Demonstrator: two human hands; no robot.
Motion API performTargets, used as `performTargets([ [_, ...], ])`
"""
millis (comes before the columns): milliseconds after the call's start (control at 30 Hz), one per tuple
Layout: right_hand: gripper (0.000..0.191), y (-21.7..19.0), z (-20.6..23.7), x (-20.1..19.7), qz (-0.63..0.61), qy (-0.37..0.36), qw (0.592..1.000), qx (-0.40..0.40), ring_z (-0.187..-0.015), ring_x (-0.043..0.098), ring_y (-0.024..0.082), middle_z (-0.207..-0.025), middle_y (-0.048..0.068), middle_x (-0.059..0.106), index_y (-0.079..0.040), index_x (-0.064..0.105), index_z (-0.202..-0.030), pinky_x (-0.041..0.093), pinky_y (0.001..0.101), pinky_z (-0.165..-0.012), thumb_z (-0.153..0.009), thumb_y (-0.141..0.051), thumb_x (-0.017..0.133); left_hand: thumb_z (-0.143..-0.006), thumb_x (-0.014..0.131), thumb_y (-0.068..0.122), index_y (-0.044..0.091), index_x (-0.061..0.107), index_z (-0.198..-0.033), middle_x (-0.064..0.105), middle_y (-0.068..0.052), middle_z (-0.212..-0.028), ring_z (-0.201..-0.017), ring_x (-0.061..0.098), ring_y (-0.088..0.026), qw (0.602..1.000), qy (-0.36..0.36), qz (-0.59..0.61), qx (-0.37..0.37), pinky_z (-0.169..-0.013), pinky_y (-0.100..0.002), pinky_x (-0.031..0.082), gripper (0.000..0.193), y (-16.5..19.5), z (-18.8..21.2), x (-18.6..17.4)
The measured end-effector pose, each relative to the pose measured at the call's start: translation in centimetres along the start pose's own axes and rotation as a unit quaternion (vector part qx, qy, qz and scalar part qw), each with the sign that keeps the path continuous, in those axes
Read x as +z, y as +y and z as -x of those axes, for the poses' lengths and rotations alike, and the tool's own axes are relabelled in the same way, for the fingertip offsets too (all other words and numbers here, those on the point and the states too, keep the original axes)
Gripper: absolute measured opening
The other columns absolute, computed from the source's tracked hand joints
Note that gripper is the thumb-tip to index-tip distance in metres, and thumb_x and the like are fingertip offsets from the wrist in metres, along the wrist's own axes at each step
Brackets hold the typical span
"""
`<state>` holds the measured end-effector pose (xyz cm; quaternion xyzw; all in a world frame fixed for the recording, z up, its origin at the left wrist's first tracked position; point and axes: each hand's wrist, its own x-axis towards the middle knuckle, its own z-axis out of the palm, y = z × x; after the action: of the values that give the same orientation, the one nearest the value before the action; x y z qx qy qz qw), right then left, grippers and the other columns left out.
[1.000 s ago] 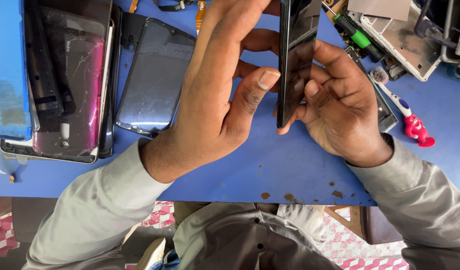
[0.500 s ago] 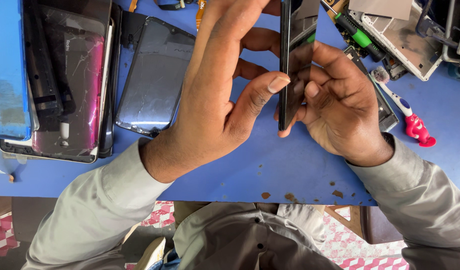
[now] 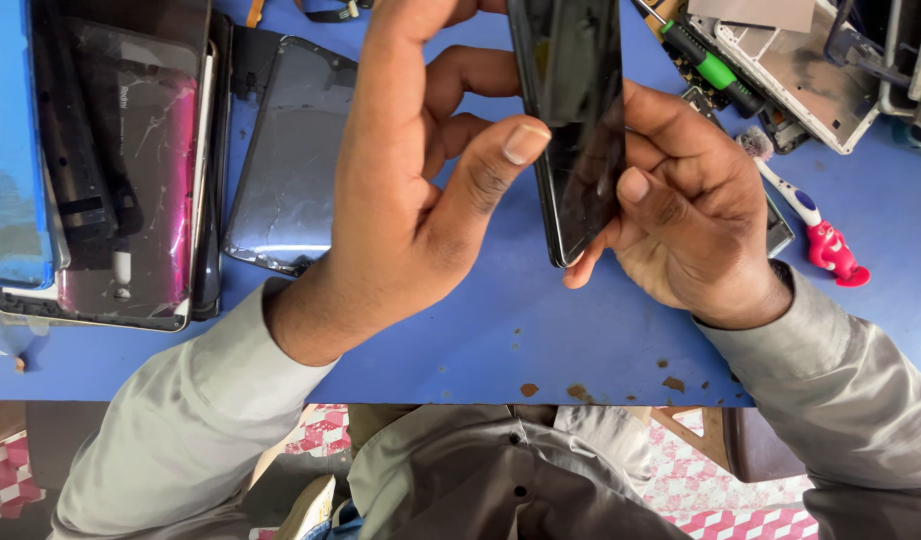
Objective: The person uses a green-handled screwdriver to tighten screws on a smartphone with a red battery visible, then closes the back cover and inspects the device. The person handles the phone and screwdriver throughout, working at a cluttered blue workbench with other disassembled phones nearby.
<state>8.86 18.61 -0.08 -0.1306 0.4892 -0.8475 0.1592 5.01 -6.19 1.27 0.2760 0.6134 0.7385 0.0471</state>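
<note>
**Dark phone held on edge between both hands above the blue table**

A dark, glossy phone [image 3: 573,110] is held upright and turned nearly edge-on above the middle of the blue table [image 3: 501,330]. It is pinched by the left hand [image 3: 411,190], whose thumb tip is pressed against the phone's left face while the fingers are curled behind it. The right hand [image 3: 691,225] is closed round the phone's lower right side, with the thumb laid on the dark glass and the fingers wrapped behind.

Towards the table's left edge a cracked pink phone back [image 3: 131,180] is lain among stacked panels, beside a blue sheet [image 3: 6,140]. Just right of it a grey cracked back cover [image 3: 291,160] is seen, partly hidden by the left wrist. Near the far right corner a green-handled screwdriver [image 3: 716,70] and an opened phone frame [image 3: 796,65] are placed, and a toothbrush with a pink handle [image 3: 816,225] is lain just beside the right hand. Brown flecks [image 3: 571,390] are scattered along the near edge.
</note>
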Motion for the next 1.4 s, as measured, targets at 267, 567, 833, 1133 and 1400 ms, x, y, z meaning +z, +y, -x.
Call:
performTargets([
  [267,0.052,-1.1,0.3,-0.2,-0.022,-0.003,1.0,-0.004,-0.099,0.075,0.03,-0.137,0.028,0.06,0.013,0.024,-0.162,0.068,0.0408,-0.083,-0.118,-0.006,0.047,-0.121,0.067,0.017,0.003,0.027,-0.157,0.042,-0.01,-0.145,-0.108,0.062,-0.014,0.999,0.038,0.026,-0.014,-0.095,-0.023,0.055,0.055,-0.7,-0.1,0.6],
  [567,0.065,-1.5,0.5,-0.6,-0.025,-0.009,0.999,-0.018,-0.096,0.075,0.033,-0.132,0.028,0.061,0.012,0.021,-0.164,0.066,0.0419,-0.08,-0.113,-0.015,0.053,-0.121,0.064,0.013,0.001,0.028,-0.156,0.045,-0.011,-0.143,-0.098,0.058,-0.011,0.998,0.038,0.044,-0.026,-0.086,-0.022,0.052,0.051,-0.3,-0.7,0.9],
  [833,0.08,-1.5,0.1,-1.2,-0.062,-0.078,0.994,-0.038,-0.123,0.068,0.032,-0.157,0.021,0.045,0.005,0.01,-0.167,0.066,0.0489,-0.096,-0.112,-0.023,0.06,-0.109,0.054,0.005,-0.002,0.022,-0.157,0.064,-0.017,-0.128,-0.101,0.069,-0.014,0.98,0.047,0.136,-0.139,-0.086,-0.027,0.063,0.058,1.8,-2.4,1.1],
  [1133,0.084,-1.2,0.0,-1.0,0.042,-0.075,0.994,-0.063,-0.123,0.067,0.024,-0.159,0.021,0.042,0.008,0.012,-0.165,0.068,0.0437,-0.093,-0.11,-0.036,0.057,-0.105,0.053,-0.001,0.0,0.023,-0.154,0.069,-0.018,-0.12,-0.097,0.072,-0.018,0.957,0.082,0.204,-0.189,-0.083,-0.036,0.066,0.057,2.5,-2.7,1.4],
  [1400,0.081,-1.5,0.2,-0.6,0.053,-0.043,0.997,-0.043,-0.125,0.066,0.026,-0.162,0.024,0.041,0.009,0.015,-0.164,0.069,0.0427,-0.091,-0.11,-0.031,0.059,-0.109,0.052,0.0,0.0,0.022,-0.156,0.068,-0.018,-0.12,-0.092,0.072,-0.018,0.96,0.067,0.2,-0.182,-0.078,-0.036,0.067,0.055,2.3,-2.5,1.1],
])
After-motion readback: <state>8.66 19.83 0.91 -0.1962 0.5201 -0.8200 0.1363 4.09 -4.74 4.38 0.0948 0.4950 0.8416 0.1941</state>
